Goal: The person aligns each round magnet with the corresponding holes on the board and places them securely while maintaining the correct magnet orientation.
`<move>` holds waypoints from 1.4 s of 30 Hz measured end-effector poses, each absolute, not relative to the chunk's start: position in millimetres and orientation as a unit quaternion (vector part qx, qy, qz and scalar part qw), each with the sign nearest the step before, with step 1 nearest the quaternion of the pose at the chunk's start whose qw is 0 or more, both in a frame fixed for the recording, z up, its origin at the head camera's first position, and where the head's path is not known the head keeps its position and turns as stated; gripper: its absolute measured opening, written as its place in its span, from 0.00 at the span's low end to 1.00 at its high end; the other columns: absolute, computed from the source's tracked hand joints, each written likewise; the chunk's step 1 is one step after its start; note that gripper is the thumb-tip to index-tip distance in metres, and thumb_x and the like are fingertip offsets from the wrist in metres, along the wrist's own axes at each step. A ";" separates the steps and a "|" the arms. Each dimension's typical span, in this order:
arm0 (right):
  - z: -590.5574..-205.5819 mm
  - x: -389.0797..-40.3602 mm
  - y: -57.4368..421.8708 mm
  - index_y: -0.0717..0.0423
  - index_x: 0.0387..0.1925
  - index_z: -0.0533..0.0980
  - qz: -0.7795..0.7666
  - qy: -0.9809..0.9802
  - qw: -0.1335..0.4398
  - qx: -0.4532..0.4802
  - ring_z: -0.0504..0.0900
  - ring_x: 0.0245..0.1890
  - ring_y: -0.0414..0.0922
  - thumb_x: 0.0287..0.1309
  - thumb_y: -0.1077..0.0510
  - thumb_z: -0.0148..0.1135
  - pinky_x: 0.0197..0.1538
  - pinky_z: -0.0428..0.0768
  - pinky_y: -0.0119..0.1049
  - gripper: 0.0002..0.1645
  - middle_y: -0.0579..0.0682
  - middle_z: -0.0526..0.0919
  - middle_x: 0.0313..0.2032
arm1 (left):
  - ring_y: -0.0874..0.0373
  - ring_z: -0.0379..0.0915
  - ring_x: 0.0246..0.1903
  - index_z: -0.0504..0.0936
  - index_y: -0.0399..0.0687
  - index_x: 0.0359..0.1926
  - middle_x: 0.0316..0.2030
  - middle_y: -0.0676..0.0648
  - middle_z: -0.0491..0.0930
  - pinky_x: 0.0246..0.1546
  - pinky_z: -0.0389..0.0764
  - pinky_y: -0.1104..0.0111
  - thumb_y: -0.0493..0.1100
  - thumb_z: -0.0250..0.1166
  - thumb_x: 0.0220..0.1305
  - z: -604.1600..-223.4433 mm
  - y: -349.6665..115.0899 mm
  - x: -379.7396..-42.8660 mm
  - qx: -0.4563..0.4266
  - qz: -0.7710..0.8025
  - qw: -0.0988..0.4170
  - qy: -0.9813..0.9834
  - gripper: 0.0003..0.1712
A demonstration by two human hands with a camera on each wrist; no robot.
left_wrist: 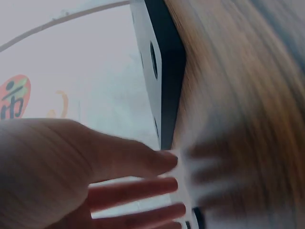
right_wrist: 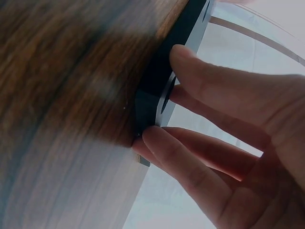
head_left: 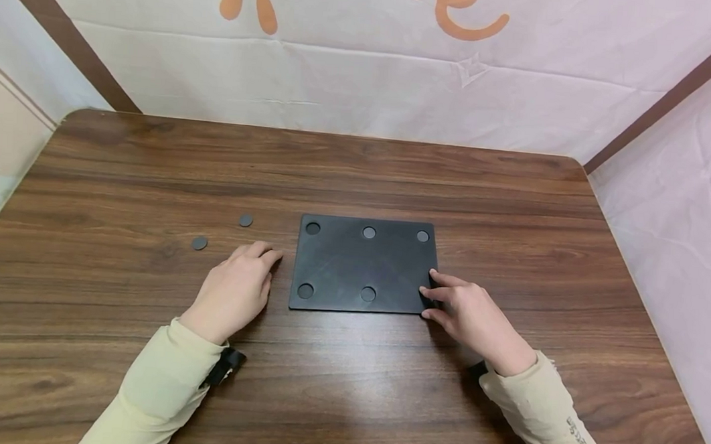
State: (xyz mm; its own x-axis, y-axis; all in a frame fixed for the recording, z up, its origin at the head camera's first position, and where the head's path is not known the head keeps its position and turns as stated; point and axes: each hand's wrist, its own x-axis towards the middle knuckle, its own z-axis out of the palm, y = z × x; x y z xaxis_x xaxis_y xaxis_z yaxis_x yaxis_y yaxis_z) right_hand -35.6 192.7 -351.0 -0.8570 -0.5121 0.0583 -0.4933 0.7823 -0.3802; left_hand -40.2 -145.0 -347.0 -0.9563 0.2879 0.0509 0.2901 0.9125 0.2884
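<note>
A black rectangular board (head_left: 335, 261) with several round recesses near its edges lies on the table. My right hand (head_left: 462, 308) grips its near right corner, thumb at the front edge and other fingers along the right side. In the right wrist view, one fingertip of that hand reaches onto the board's top, by a recess (right_wrist: 166, 95). Just left of the board, my left hand (head_left: 234, 289) hovers with loosely bent fingers and nothing visible in them. Beyond it lie two small dark grey discs (head_left: 199, 243).
The wood-grain table (head_left: 347, 382) has rounded far corners. A white sheet (head_left: 350, 87) with orange prints hangs behind it. Black bands (head_left: 224, 366) sit at the cuffs of the pale sleeves. Upper middle and upper right recesses look lighter grey than the left ones.
</note>
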 end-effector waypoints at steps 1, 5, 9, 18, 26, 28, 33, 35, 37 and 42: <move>-351.2 -35.5 192.6 0.64 0.44 0.83 -0.195 0.944 0.024 -0.267 0.85 0.44 0.56 0.47 0.61 0.74 0.42 0.83 0.44 0.20 0.67 0.79 0.53 | 0.40 0.75 0.50 0.80 0.34 0.52 0.50 0.37 0.78 0.37 0.81 0.50 0.29 0.58 0.61 -346.5 -146.6 -40.2 -0.135 -0.148 0.004 -0.980 0.18; -351.3 -35.3 192.4 0.64 0.44 0.83 -0.194 0.943 0.024 -0.268 0.85 0.43 0.56 0.47 0.62 0.74 0.41 0.83 0.43 0.20 0.67 0.79 0.53 | 0.37 0.75 0.46 0.81 0.33 0.51 0.48 0.35 0.78 0.32 0.80 0.48 0.28 0.58 0.59 -345.4 -151.4 -40.7 -0.089 -0.152 0.009 -0.984 0.18; -350.7 -35.3 192.3 0.64 0.44 0.83 -0.194 0.943 0.024 -0.268 0.85 0.43 0.55 0.47 0.62 0.74 0.41 0.83 0.43 0.20 0.67 0.79 0.53 | 0.35 0.75 0.45 0.80 0.31 0.51 0.47 0.33 0.77 0.31 0.80 0.47 0.28 0.61 0.58 -344.9 -154.2 -42.1 -0.067 -0.148 0.001 -0.987 0.18; -350.4 -35.3 192.9 0.64 0.44 0.83 -0.198 0.942 0.021 -0.268 0.85 0.43 0.56 0.47 0.62 0.74 0.42 0.83 0.44 0.20 0.67 0.79 0.53 | 0.38 0.76 0.38 0.83 0.34 0.48 0.38 0.35 0.78 0.27 0.79 0.47 0.27 0.58 0.59 -344.9 -157.8 -43.1 -0.038 -0.154 0.005 -0.987 0.16; -351.1 -35.5 192.8 0.64 0.44 0.84 -0.201 0.943 0.021 -0.265 0.85 0.44 0.56 0.47 0.62 0.74 0.42 0.83 0.45 0.20 0.66 0.79 0.53 | 0.37 0.76 0.35 0.84 0.31 0.43 0.33 0.35 0.77 0.29 0.78 0.47 0.25 0.59 0.57 -346.2 -158.3 -45.1 -0.038 -0.162 0.017 -0.986 0.13; -351.2 -35.5 192.7 0.64 0.44 0.84 -0.201 0.943 0.022 -0.264 0.85 0.44 0.56 0.47 0.62 0.74 0.42 0.83 0.44 0.20 0.66 0.79 0.53 | 0.37 0.76 0.34 0.84 0.31 0.42 0.32 0.36 0.77 0.28 0.78 0.47 0.25 0.60 0.57 -346.3 -158.2 -45.4 -0.040 -0.162 0.018 -0.986 0.12; -351.4 -35.4 192.8 0.64 0.44 0.84 -0.200 0.943 0.019 -0.265 0.85 0.44 0.56 0.47 0.62 0.74 0.42 0.83 0.44 0.20 0.66 0.79 0.53 | 0.38 0.76 0.32 0.83 0.30 0.38 0.30 0.37 0.76 0.27 0.78 0.48 0.25 0.60 0.56 -347.3 -157.9 -46.0 -0.047 -0.161 0.023 -0.986 0.09; -351.6 -35.5 192.9 0.64 0.44 0.84 -0.200 0.943 0.018 -0.265 0.85 0.44 0.56 0.47 0.62 0.74 0.41 0.83 0.44 0.20 0.66 0.79 0.53 | 0.38 0.76 0.32 0.83 0.30 0.37 0.30 0.37 0.76 0.27 0.78 0.48 0.25 0.60 0.57 -347.6 -157.9 -46.5 -0.050 -0.160 0.025 -0.986 0.08; -351.9 -35.6 193.0 0.64 0.44 0.84 -0.201 0.943 0.018 -0.265 0.85 0.43 0.56 0.46 0.62 0.74 0.41 0.83 0.44 0.20 0.66 0.79 0.53 | 0.39 0.76 0.31 0.83 0.30 0.37 0.29 0.37 0.76 0.27 0.78 0.49 0.25 0.59 0.57 -347.5 -157.9 -47.1 -0.051 -0.158 0.025 -0.986 0.08; -352.6 -35.7 193.3 0.64 0.44 0.84 -0.200 0.943 0.017 -0.266 0.85 0.44 0.56 0.46 0.61 0.74 0.43 0.83 0.44 0.20 0.66 0.79 0.53 | 0.39 0.76 0.30 0.83 0.29 0.37 0.29 0.36 0.76 0.28 0.78 0.49 0.26 0.59 0.57 -347.6 -157.8 -49.1 -0.057 -0.153 0.018 -0.986 0.08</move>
State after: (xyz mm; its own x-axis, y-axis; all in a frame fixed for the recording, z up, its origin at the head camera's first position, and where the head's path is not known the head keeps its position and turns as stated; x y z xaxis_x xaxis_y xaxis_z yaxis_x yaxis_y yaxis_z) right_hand -35.7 193.3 -352.6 -0.8582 -0.5079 0.0746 -0.4944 0.7787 -0.3861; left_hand -49.1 -157.8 -347.6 -0.9930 0.1061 0.0528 0.1171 0.9465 0.3006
